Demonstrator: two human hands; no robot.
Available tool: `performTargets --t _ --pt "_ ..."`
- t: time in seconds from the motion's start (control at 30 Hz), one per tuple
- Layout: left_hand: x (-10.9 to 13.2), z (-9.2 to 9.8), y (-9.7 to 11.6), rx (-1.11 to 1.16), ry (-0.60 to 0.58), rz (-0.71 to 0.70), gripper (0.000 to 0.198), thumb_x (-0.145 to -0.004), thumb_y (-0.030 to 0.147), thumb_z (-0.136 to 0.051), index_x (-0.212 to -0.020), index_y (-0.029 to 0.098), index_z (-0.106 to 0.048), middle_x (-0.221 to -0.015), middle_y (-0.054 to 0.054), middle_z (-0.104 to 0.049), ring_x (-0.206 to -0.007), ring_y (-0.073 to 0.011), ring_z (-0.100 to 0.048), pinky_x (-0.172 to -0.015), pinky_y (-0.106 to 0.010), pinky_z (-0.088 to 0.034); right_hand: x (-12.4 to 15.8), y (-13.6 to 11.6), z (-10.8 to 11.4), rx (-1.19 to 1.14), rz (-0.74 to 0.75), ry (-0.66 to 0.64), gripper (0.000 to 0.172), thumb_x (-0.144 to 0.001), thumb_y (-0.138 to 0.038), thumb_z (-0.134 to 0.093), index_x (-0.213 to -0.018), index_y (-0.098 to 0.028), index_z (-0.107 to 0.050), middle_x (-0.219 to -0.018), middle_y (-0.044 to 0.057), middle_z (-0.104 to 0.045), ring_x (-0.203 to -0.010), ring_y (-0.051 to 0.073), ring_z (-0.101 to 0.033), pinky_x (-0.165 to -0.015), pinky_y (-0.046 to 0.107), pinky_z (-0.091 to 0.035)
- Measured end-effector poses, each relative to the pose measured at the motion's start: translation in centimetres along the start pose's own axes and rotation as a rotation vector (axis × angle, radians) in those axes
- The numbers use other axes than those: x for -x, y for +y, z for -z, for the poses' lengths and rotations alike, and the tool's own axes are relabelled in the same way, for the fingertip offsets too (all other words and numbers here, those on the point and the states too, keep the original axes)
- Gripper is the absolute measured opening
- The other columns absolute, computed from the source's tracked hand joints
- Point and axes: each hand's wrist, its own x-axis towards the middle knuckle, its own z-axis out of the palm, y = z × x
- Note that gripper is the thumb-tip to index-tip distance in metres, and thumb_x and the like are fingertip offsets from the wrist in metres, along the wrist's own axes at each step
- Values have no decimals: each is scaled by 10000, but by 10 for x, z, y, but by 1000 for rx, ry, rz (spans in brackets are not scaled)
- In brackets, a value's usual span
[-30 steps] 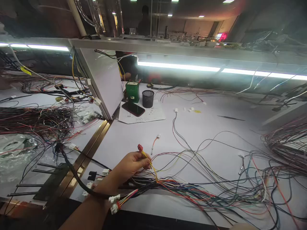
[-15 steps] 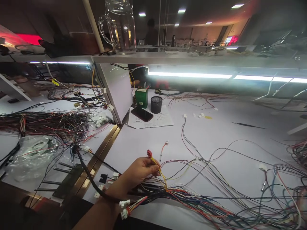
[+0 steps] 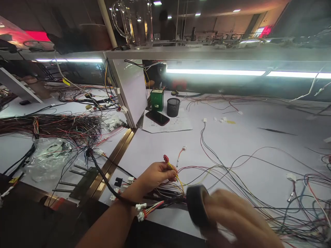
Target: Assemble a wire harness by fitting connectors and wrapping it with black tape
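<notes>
Here, left hand [image 3: 157,176] grips yellow wires [image 3: 169,165], right hand [image 3: 239,212] tape [image 3: 194,203]; paper [image 3: 182,119] bears unreadable print [image 3: 174,125].

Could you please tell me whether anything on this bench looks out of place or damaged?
Nothing looks plainly spilled or damaged; only the short orange lead stands out, lying loose beyond the left hand, apart from the wire bundle.

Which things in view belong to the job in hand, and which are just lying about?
Likely in the job:
red connector, its yellow wires pinched in the left hand
black roll, held in the right hand (blurred)
wire bundle, near both hands

Seemingly just lying about:
phone
mesh cup
green box
glass jug
</notes>
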Motion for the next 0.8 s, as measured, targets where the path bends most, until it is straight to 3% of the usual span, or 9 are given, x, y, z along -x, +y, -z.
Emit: performTargets --t 0.1,0.23,0.3,0.37,0.43,0.53,0.63,0.8 --pt "0 0 2 -18 1 12 276 -801 402 -683 -875 135 -688 -773 -30 -643 -766 -141 -579 -759 -264 -428 5 53 -26 290 -68 20 178 -930 -169 -501 -1067 -237 -593 -944 50 -648 -796 200 -604 -652 339 -506" --pt "1 0 3 -33 -10 29 271 -808 407 -675 -883 147 -692 -768 -23 -645 -764 -136 -576 -753 -256 -426 25 93 -34 435 -80 -190 282 -926 -135 -424 -1137 -220 -590 -1167 90 -584 -942 225 -590 -757 360 -497" --pt "1 0 4 -43 3 34 279 -804 413 -677 -883 146 -693 -759 -23 -644 -750 -133 -573 -748 -253 -428 28 99 -31 373 -135 -216 283 -940 -213 -450 -1202 -241 -553 -1240 84 -544 -956 213 -592 -793 350 -494" --pt "0 -1 5 -49 16 43 296 -799 424 -679 -884 141 -694 -757 -25 -643 -741 -132 -574 -742 -254 -431 24 102 -28 315 -289 -182 298 -951 -321 -465 -1233 -244 -519 -1221 82 -551 -845 184 -612 -753 334 -500" --pt "0 -2 5 -54 25 48 308 -792 431 -684 -883 138 -695 -753 -27 -642 -735 -132 -574 -737 -255 -432 14 107 -27 283 -451 -193 307 -939 -387 -479 -1201 -238 -537 -1133 74 -588 -746 171 -608 -692 325 -494" --pt "0 -2 4 -52 34 47 310 -785 431 -690 -876 135 -693 -740 -25 -639 -725 -129 -569 -721 -251 -429 -1 115 -27 236 -559 -296 184 -881 -356 -546 -996 -235 -623 -989 45 -625 -766 186 -610 -673 314 -469" --pt "-1 -1 2 -18 27 62 325 -774 435 -699 -888 131 -688 -733 -29 -642 -718 -131 -573 -724 -259 -437 -7 115 -26 159 -675 -257 139 -868 -328 -537 -933 -225 -605 -784 21 -622 -635 177 -586 -579 303 -432" --pt "-2 -1 -1 65 19 127 346 -747 431 -727 -896 121 -685 -729 -40 -652 -697 -131 -591 -709 -264 -458 -6 96 -20 -487 -863 -194 221 -908 -421 -507 -990 -223 -456 -693 -24 -555 -508 126 -511 -463 240 -359"
